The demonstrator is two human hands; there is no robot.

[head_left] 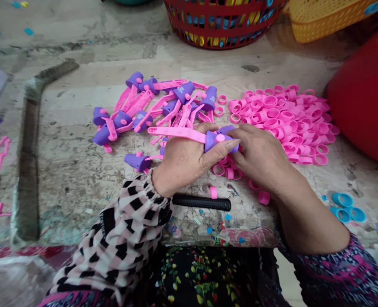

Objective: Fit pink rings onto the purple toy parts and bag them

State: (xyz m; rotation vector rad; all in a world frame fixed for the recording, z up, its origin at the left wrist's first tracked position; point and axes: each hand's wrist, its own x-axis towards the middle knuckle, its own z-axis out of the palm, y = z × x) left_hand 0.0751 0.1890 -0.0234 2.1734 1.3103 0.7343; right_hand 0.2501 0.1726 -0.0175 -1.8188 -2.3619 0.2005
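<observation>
My left hand [187, 157] is closed around a purple cone-shaped plastic piece [212, 140] with a long pink strap-like arm [176, 133], its thumb pressed along the purple side. The arm points left over the back of that hand. At the wide right end, the bent fingers of my right hand [255, 149] meet the purple piece. Whatever is between those fingers is hidden. Beyond my left hand lies a loose heap of similar purple pieces with pink arms [140, 117]. A big pile of pink rings [281, 115] spreads behind and to the right of my right hand.
A black-handled tool [204, 202] lies near the table's front edge. Blue rings [342, 199] sit at right. A red basket [220, 25], a yellow basket [326, 19] and a large red container [364, 94] stand behind. A bent strip [30, 149] borders the left.
</observation>
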